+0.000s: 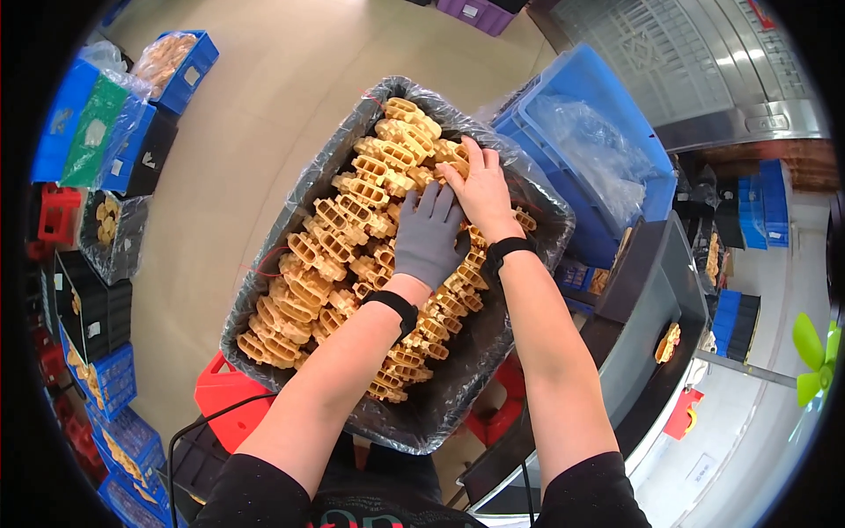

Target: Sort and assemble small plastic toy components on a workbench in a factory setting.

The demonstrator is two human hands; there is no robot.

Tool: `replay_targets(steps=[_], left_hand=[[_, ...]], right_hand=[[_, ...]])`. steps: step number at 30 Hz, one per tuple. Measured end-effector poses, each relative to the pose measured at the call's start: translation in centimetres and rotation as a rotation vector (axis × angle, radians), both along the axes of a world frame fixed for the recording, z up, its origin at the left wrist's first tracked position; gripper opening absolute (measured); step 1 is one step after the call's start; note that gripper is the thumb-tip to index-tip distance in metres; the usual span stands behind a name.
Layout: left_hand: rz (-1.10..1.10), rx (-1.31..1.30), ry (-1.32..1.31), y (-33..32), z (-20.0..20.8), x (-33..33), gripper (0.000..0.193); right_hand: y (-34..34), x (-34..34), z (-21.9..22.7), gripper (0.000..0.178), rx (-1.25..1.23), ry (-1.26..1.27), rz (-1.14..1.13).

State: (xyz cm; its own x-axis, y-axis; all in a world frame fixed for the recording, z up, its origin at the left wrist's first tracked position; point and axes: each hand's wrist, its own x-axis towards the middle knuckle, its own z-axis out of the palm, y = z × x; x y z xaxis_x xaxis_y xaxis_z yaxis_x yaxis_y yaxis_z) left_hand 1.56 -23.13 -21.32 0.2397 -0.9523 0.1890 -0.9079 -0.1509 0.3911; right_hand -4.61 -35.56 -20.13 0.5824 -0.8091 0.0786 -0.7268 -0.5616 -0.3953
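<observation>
A plastic-lined bin (466, 387) in front of me holds rows of tan moulded parts (330, 233), each with rectangular openings. My left hand (429, 233), in a grey glove, lies palm down on the parts near the middle of the bin, its fingers stretched out and slightly apart. Just beyond it to the right, my bare right hand (482, 189) has its thumb and fingers around a tan moulded part (452, 156) at the far right of the rows. Its palm side is hidden. Black bands circle both wrists.
Right of the bin stands a tilted blue crate (581, 150) with clear plastic film. A grey chute-like tray (647, 299) at right holds one tan part (668, 343). A red stool (220, 387) shows beneath the bin. Stacked blue crates (114, 378) line the left; a green fan (817, 361) is far right.
</observation>
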Motion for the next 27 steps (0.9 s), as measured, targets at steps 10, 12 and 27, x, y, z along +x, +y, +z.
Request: replay_targets(steps=[10, 12, 27], left_hand=[[0.014, 0.038, -0.062, 0.4, -0.1, 0.1, 0.060], [0.022, 0.036, -0.075, -0.1, -0.3, -0.3, 0.061], [-0.058, 0.158, -0.106, 0.0, 0.6, 0.2, 0.073]], right_hand=[[-0.3, -3.3, 1.5, 0.039, 0.332, -0.104, 0.053], [-0.5, -3.2, 0.9, 0.037, 0.323, -0.147, 0.048], [-0.4, -3.2, 2.0, 0.045, 0.164, -0.116, 0.035]])
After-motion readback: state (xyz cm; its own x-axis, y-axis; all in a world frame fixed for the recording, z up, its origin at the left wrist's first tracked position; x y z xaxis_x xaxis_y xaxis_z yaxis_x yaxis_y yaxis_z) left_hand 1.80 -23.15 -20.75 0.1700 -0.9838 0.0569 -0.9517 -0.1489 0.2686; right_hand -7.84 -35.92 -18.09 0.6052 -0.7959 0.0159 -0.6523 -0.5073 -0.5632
